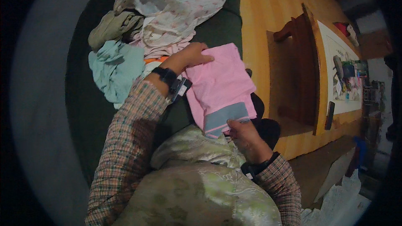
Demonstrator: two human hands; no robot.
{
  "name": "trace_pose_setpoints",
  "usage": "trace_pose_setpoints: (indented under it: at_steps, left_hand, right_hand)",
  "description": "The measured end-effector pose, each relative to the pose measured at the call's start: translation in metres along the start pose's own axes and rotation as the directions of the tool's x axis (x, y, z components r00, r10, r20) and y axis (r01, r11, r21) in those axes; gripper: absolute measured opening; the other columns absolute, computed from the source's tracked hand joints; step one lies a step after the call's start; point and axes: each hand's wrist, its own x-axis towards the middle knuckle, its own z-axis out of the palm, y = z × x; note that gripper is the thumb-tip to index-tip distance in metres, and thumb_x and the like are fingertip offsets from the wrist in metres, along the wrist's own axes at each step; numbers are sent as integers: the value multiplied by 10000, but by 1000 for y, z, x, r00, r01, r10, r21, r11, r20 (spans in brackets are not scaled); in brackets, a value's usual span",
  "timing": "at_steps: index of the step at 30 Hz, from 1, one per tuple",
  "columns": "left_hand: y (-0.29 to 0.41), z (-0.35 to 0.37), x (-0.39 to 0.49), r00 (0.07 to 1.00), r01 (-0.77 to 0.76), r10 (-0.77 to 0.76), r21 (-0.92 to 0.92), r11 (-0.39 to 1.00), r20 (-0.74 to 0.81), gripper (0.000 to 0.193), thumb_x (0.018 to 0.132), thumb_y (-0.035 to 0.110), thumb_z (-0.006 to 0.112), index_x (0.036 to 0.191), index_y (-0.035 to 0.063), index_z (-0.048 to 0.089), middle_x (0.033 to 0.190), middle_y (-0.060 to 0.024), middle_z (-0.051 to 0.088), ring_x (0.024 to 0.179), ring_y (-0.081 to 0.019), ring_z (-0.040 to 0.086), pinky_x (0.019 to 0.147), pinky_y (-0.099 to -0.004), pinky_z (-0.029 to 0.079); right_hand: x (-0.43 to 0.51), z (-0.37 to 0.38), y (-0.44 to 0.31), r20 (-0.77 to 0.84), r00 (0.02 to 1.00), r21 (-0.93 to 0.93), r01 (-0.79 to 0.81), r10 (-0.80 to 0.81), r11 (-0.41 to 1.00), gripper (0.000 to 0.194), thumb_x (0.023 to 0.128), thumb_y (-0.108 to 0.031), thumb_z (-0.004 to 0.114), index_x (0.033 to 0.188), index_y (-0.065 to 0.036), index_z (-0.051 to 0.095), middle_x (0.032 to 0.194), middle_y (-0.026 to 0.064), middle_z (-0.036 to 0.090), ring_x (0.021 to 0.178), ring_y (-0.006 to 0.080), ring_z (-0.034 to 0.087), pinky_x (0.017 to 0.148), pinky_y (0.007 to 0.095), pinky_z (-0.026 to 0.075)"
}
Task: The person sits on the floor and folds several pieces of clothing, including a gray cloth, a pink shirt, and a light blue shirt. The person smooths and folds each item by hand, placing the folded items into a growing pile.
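Observation:
A folded pink cloth garment (220, 78) with a grey, pink-striped band along its near edge is held up between my two hands, above my lap. My left hand (194, 55) grips its far left corner, thumb on top. At the banded near edge, my right hand (246, 135) pinches the fabric between thumb and fingers. Beyond my left wrist, a heap of clothes lies on a dark green seat (216, 28): a mint-green garment (117, 69), an olive-brown bundle (110, 28) and a white printed cloth (191, 0). The fingers beneath the pink cloth are hidden.
To the right stands a wooden table (318, 78) with a white top sheet bearing several small items. A dark phone-like object (329, 115) rests at its near edge. Bits of orange cloth (155, 59) show under the heap. White plastic sheeting (339, 197) lies at lower right.

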Motion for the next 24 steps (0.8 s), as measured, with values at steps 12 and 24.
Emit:
trace_pose_setpoints:
  at_steps: [12, 24]
  left_hand:
    - [35, 23, -14, 974, -104, 129, -138, 985, 189, 646, 697, 252, 729, 1261, 3, 538, 1143, -188, 644, 1045, -302, 621, 929, -355, 477]
    - [82, -29, 67, 902, -37, 274, 572, 820, -335, 631, 808, 392, 698, 1350, 138, 498, 1416, -144, 456, 1275, -316, 431, 1022, -440, 371]
  right_hand:
    - [0, 2, 3, -20, 1000, -2, -5, 5, 1000, 303, 903, -79, 592, 1166, 32, 492, 1022, 114, 603, 851, 217, 639, 727, 350, 585]
    - [109, 29, -43, -44, 991, 253, 137, -130, 958, 280, 917, -116, 597, 1161, -8, 513, 1032, 107, 589, 921, 245, 613, 824, 410, 563]
